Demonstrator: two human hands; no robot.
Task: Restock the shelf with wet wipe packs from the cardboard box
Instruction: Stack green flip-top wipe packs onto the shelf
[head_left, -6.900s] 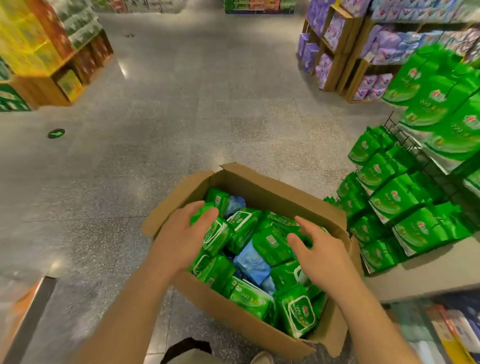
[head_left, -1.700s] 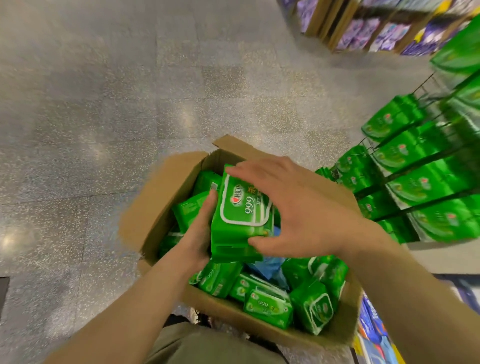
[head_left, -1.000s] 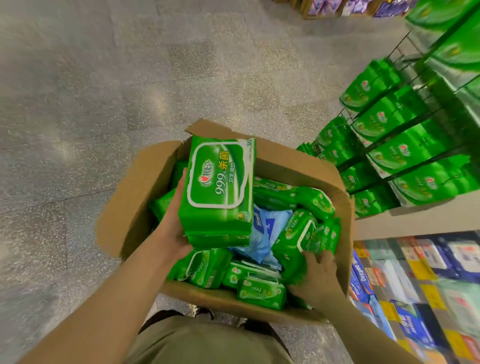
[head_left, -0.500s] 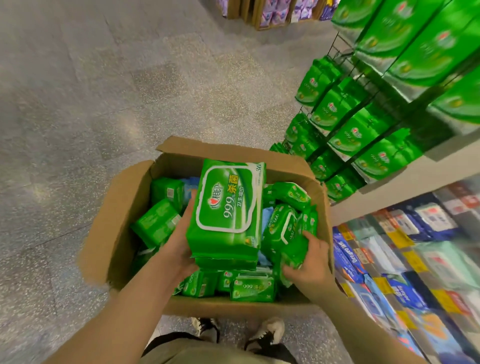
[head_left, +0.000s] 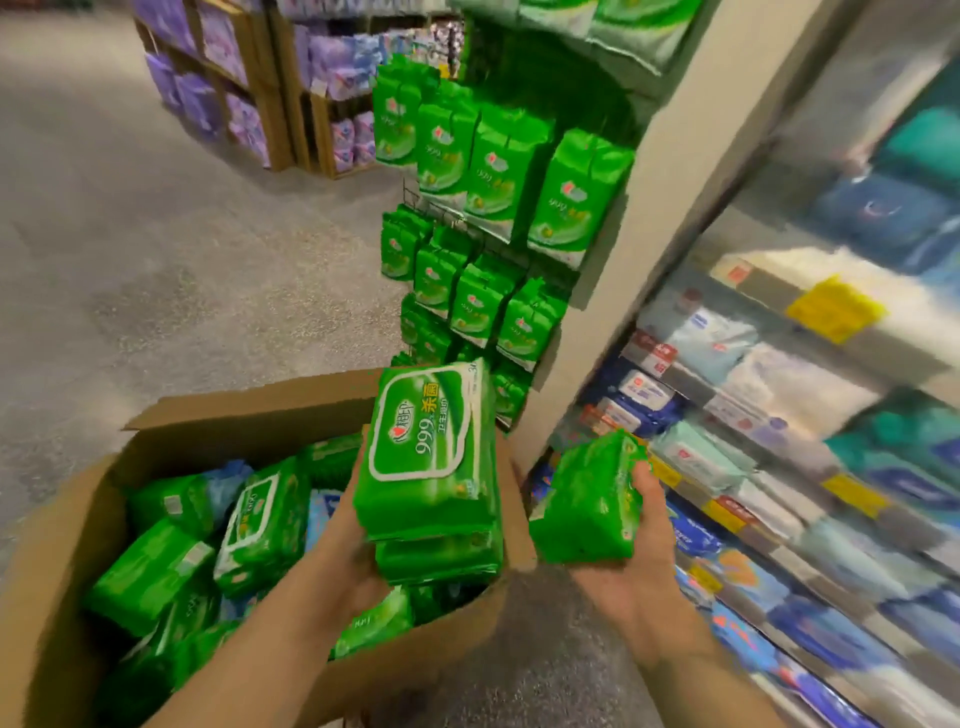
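the left hand (head_left: 343, 561) holds a stack of green wet wipe packs (head_left: 431, 467) from below, over the right side of the cardboard box (head_left: 62, 561). its fingers are curled under and behind the stack, so they grip it. the top pack faces up and shows a white label with "999" on it.

the right hand (head_left: 631, 551) holds one more green pack (head_left: 587, 504) just to the right of the box. its fingers (head_left: 641, 475) wrap around the pack's far edge. the two handfuls are close, but do not touch.

the box sits open on the grey floor (head_left: 156, 260). many more green packs (head_left: 260, 519) lie jumbled inside it, with some blue packs (head_left: 322, 512) mixed in.

past the box, rows of green packs hang on a wire rack (head_left: 483, 249). on the right are blurry shelves (head_left: 779, 415) full of blue and white packs. far back stand wooden shelves (head_left: 280, 104) with purple packs.
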